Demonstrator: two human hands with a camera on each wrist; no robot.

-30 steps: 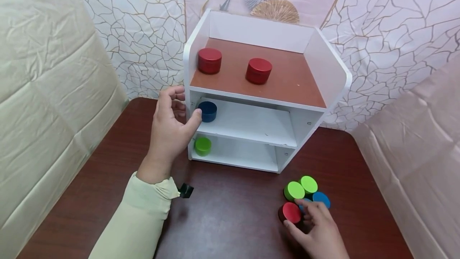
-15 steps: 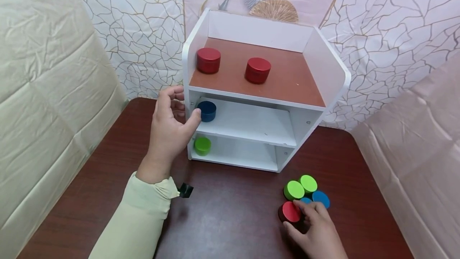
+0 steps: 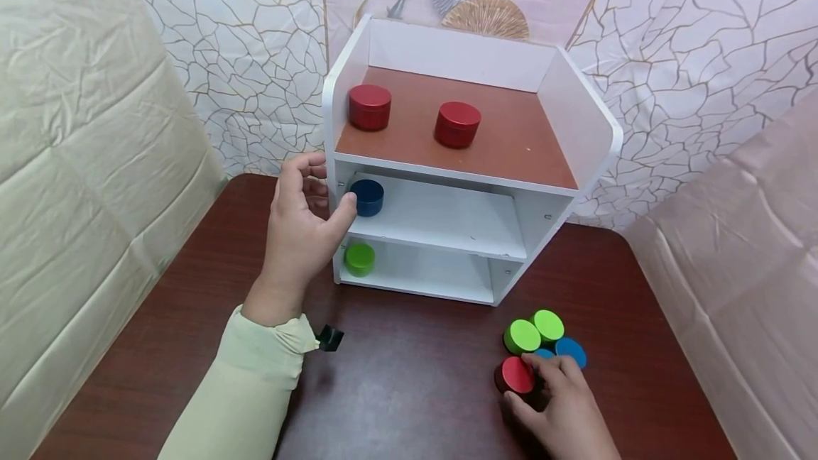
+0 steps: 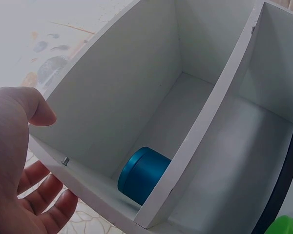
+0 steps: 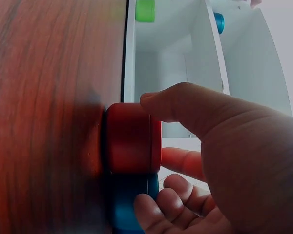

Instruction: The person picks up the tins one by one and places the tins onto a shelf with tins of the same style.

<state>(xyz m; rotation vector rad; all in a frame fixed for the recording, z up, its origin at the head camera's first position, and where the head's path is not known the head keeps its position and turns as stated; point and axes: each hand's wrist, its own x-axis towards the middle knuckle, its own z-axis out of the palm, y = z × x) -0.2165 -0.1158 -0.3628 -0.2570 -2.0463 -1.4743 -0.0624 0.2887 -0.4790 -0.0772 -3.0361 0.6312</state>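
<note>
My left hand (image 3: 300, 226) grips the left side panel of a white shelf unit (image 3: 578, 116), thumb at the front edge and fingers along the outside. Just inside that panel, a round blue tin (image 3: 371, 199) sits on the middle shelf; the left wrist view shows the same blue tin (image 4: 145, 174) below the thumb. At the lower right, my right hand (image 3: 569, 410) pinches a round red tin (image 3: 516, 375) between thumb and index finger. In the right wrist view this red tin (image 5: 132, 139) is down at the tabletop, beside a blue tin (image 5: 129, 202) that the other fingertips overlap.
Two red tins (image 3: 457, 124) stand on the brown top shelf, and a green tin (image 3: 360, 260) sits at the bottom left. Beyond the right hand are two lime-green tins (image 3: 522, 337) and another blue tin (image 3: 571, 352). Fabric walls surround the dark wooden table (image 3: 396, 375).
</note>
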